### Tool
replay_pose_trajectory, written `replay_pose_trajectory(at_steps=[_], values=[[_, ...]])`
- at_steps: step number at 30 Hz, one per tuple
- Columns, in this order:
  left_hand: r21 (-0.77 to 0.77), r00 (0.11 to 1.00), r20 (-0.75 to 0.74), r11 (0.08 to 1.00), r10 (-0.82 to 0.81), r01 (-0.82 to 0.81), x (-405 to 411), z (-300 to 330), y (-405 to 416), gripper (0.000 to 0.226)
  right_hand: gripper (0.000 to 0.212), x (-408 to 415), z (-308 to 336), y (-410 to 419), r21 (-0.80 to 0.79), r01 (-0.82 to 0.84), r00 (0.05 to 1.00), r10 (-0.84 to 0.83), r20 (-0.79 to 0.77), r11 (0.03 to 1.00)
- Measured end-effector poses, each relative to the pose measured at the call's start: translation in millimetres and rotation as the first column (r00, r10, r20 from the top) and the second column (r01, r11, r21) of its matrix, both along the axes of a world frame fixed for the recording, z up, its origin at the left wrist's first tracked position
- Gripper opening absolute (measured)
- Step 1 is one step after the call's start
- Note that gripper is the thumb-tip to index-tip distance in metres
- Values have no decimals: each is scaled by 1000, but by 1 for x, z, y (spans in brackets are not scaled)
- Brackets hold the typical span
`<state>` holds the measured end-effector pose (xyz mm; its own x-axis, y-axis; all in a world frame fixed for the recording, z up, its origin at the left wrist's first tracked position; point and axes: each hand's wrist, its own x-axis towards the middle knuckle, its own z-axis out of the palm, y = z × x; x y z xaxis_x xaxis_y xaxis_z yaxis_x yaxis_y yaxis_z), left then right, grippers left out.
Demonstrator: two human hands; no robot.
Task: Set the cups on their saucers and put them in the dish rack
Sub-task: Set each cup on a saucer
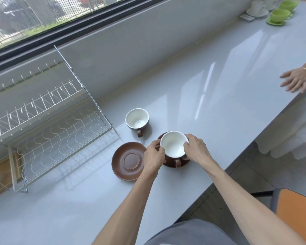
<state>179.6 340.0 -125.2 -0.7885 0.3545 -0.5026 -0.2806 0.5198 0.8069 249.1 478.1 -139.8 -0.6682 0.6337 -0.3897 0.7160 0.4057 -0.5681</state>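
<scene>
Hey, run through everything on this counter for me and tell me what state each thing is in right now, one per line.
Brown cup: upright, empty, on its saucer, gripped by both hands.
Left hand: closed on the cup's side.
Right hand: closed on the cup's other side.
Grey cup: upright, empty, on the counter, no saucer.
Spare saucer: bare, flat on the counter.
Dish rack: empty.
Green cups: on saucers, far end.

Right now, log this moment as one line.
both hands grip cup on saucer | second cup, spare saucer apart | rack empty
</scene>
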Motion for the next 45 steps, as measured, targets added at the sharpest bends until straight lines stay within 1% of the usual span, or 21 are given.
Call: replay_pose_trajectory(at_steps=[4,8,10,13,15,17,19,20,21,23,26,29,33,35,36,38,40,42,45], values=[[-3,1000,4,1000,15,-15,1,-3,-1,45,44,0,-4,1,1,1,1000,-1,9,1000],[-2,1000,4,1000,26,-26,-3,-5,0,44,50,-3,-4,1,-31,-9,1000,8,-12,999],[-2,1000,6,1000,19,-19,-4,-6,0,45,53,-5,-4,2,-27,-12,1000,12,-12,1000],[-22,1000,10,1000,-11,11,-6,-7,0,47,51,-6,-6,6,-31,-20,1000,20,5,999],[-41,999,5,998,-49,49,-8,-7,-1,46,44,-6,-7,10,-20,-59,997,60,41,998],[-95,993,-30,989,-116,113,-13,-7,-4,46,37,-9,-5,17,17,-131,986,128,109,991],[-176,978,-63,967,-197,184,-21,-6,-9,44,39,-14,0,26,97,-208,963,186,197,973],[-211,970,-81,955,-230,209,-26,-5,-12,43,40,-19,3,29,153,-227,957,192,217,962],[-238,961,-104,944,-258,227,-32,-5,-16,43,41,-25,6,32,204,-222,962,181,203,954],[-279,942,-175,932,-287,232,-46,-2,-25,42,42,-39,12,35,275,-168,984,146,99,947],[-268,930,-292,952,-224,145,-66,4,-39,36,42,-62,19,31,303,-133,989,147,-24,944],[-267,904,-401,963,-146,37,-84,9,-52,30,41,-87,24,22,288,-178,978,201,-55,941],[-336,874,-462,942,-152,-14,-105,6,-65,36,42,-114,24,7,288,-241,962,268,-57,927],[-330,884,-452,943,-120,-41,-113,3,-65,39,43,-126,22,0,244,-254,959,277,-67,936],[-302,900,-427,952,-86,-53,-118,2,-64,40,44,-132,21,-3,198,-251,959,271,-79,948],[-187,944,-329,979,22,-87,-126,0,-61,43,46,-142,19,-9,112,-237,964,248,-100,965],[-82,966,-236,988,107,-129,-134,-1,-54,47,49,-150,17,-13,66,-237,965,243,-99,969],[-45,972,-198,989,130,-141,-140,-2,-47,48,51,-157,15,-16,19,-237,967,238,-94,971],[-32,976,-172,990,131,-139,-149,-5,-37,50,52,-166,16,-18,-63,-205,975,198,-103,977]])
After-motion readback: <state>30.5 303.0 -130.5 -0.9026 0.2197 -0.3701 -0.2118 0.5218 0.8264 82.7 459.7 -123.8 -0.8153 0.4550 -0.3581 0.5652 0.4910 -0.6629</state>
